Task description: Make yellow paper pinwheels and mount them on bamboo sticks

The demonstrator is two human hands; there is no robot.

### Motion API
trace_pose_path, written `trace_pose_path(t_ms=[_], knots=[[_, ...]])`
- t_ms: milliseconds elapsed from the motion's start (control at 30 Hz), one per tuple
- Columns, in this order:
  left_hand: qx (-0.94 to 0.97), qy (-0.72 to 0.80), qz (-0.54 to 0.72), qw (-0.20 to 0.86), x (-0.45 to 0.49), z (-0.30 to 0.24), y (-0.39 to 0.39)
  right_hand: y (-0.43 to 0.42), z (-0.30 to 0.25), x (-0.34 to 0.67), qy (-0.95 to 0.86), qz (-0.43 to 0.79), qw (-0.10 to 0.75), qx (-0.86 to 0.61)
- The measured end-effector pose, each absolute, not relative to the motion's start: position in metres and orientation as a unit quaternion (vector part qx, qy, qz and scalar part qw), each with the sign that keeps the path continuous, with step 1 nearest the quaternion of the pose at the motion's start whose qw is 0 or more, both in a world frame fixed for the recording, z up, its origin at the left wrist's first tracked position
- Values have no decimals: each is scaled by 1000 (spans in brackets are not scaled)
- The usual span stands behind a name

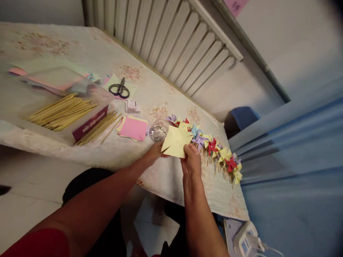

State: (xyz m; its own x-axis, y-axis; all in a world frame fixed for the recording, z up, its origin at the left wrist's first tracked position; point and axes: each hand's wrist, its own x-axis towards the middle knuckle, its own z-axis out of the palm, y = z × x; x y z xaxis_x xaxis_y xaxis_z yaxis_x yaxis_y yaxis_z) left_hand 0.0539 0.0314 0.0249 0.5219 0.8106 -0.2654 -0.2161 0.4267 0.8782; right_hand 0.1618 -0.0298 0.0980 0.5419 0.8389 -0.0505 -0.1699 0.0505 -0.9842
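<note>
A pale yellow paper square (176, 140) with slits cut in from its corners is held flat above the table between both hands. My left hand (158, 150) grips its left edge, the fingers partly hidden under the paper. At the lower right corner, my right hand (192, 155) pinches the sheet with the thumb on top. Just behind the paper stands a clear round container (158, 131) with small shiny pieces in it. Finished paper pinwheels (211, 145) in red, yellow, purple and blue lie in a row to the right, on thin sticks.
Left of the hands lies a stack of pink and yellow paper squares (133, 128). Scissors (119, 89) and a small white box (132, 106) lie behind it. A clear bin (91, 87) holds many thin sticks (63, 112). A railing (166, 43) borders the flowered tablecloth (43, 43).
</note>
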Motion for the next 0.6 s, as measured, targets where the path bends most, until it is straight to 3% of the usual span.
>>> trace_pose_path(t_ms=[100, 300, 600], knots=[[395, 346, 338, 781, 52, 26, 30, -69, 72, 180, -228, 391, 656, -603], [426, 406, 316, 744, 57, 26, 31, -119, 17, 195, -201, 383, 561, -706], [518, 409, 311, 684, 60, 14, 28, -127, 1, 193, -209, 298, 548, -754]])
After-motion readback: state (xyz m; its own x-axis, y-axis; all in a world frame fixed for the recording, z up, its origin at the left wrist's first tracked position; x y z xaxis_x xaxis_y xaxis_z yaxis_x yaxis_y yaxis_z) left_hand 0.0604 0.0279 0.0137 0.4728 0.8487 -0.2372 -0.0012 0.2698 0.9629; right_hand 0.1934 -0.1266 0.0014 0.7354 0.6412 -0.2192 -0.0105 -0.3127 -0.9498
